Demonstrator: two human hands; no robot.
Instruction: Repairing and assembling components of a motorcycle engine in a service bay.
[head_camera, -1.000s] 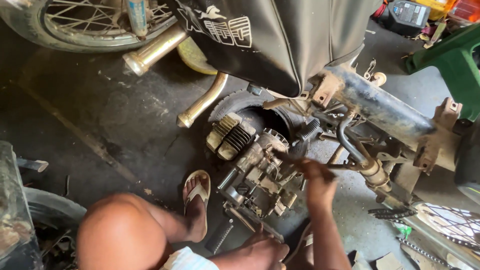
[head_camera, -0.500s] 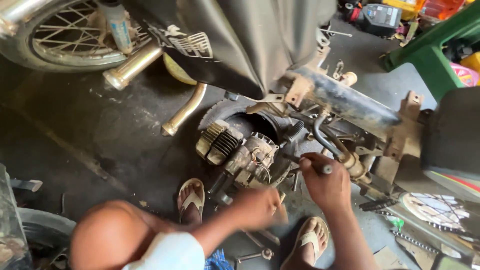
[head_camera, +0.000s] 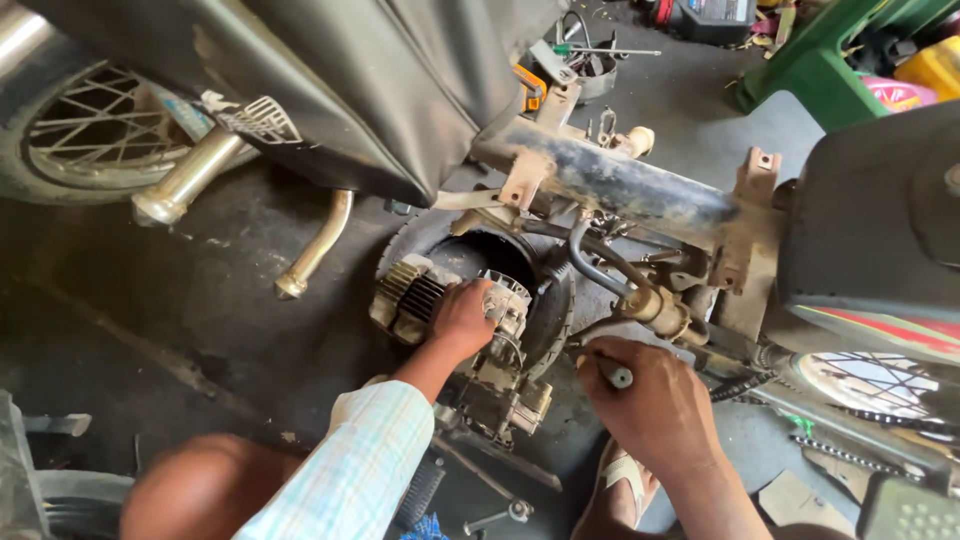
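Resting closed on the engine (head_camera: 470, 350), left hand (head_camera: 462, 318); right hand (head_camera: 655, 405) apparently grips a tool handle (head_camera: 612, 372).

A spoked wheel (head_camera: 90, 135) with a chrome exhaust pipe (head_camera: 195, 177) stood at upper left, a curved chrome pipe (head_camera: 318, 247) lay on the dark concrete floor (head_camera: 180, 320), and a green plastic stool (head_camera: 820, 60) stood beside a yellow container (head_camera: 930, 65) at upper right.

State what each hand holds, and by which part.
Left hand grips the grey finned metal engine on top. Right hand fists a grey tool handle.
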